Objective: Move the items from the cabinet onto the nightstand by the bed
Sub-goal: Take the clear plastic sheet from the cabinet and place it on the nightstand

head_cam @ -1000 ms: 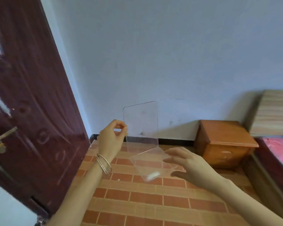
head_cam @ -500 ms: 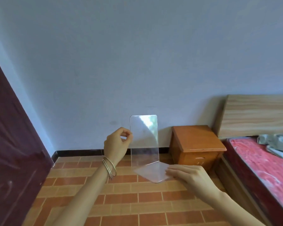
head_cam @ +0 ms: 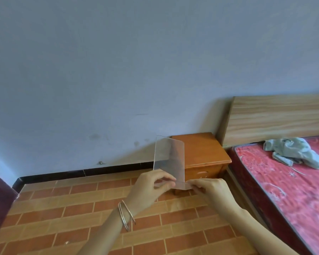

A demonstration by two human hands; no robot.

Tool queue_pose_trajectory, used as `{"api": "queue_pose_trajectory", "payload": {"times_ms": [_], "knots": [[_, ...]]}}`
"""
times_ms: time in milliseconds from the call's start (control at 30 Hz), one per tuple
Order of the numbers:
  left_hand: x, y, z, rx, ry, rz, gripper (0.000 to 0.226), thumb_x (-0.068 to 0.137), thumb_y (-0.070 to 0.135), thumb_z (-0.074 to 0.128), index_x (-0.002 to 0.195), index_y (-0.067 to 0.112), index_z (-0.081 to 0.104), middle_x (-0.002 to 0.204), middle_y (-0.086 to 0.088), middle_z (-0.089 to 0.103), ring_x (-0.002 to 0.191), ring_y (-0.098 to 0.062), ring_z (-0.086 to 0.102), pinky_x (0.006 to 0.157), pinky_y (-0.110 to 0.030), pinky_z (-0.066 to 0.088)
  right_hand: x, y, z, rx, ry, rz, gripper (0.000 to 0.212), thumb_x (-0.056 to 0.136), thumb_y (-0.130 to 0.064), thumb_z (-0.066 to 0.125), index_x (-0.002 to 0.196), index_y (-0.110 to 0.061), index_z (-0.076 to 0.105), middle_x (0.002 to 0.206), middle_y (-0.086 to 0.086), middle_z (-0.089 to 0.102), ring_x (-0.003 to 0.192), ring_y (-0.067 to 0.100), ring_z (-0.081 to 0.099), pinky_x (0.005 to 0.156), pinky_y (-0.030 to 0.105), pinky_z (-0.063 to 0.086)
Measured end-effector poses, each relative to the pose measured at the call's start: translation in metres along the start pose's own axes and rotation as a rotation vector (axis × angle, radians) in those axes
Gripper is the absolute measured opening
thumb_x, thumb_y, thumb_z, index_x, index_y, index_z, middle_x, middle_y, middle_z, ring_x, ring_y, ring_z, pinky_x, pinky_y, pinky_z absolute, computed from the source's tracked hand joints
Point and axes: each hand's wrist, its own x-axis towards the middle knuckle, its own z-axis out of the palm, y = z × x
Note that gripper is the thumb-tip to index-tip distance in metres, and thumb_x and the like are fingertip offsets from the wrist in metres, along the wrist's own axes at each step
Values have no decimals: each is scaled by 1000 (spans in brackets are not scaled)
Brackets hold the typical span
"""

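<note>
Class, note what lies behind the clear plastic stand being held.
Through the clear stand, the wall and the left side of the nightstand show. The left hand and right hand hide much of the stand's base.

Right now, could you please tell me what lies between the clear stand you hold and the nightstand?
In the head view, only bare tiled floor lies between the clear stand and the nightstand.

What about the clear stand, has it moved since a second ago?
Yes. The clear stand moved right, toward the nightstand: earlier a gap lay between them, now its upright panel overlaps the nightstand's left side in view.
</note>
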Motion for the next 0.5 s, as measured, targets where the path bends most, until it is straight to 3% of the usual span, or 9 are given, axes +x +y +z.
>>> {"api": "queue_pose_trajectory", "payload": {"times_ms": [167,333,500], "knots": [[61,-41,1,0,30,-20,16,82,14,70,91,27,72,89,19,68,87,2,62,77,-16,49,43,33,17,54,-8,138,20,74,-16,69,88,-29,73,76,-19,70,68,-2,63,56,12,47],[133,-91,-13,-113,11,-120,24,80,6,71,81,30,70,82,17,70,80,2,64,73,-15,49,106,66,36,159,-50,304,26,77,-7,71,93,-26,74,64,-44,54,70,-19,55,64,1,38],[196,-132,-30,-160,-73,-121,20,81,10,71,82,29,71,81,19,70,80,0,65,72,-12,46,164,100,49,177,-108,382,26,77,-5,68,93,-25,74,75,-32,61,76,-22,54,66,-1,36]]}}
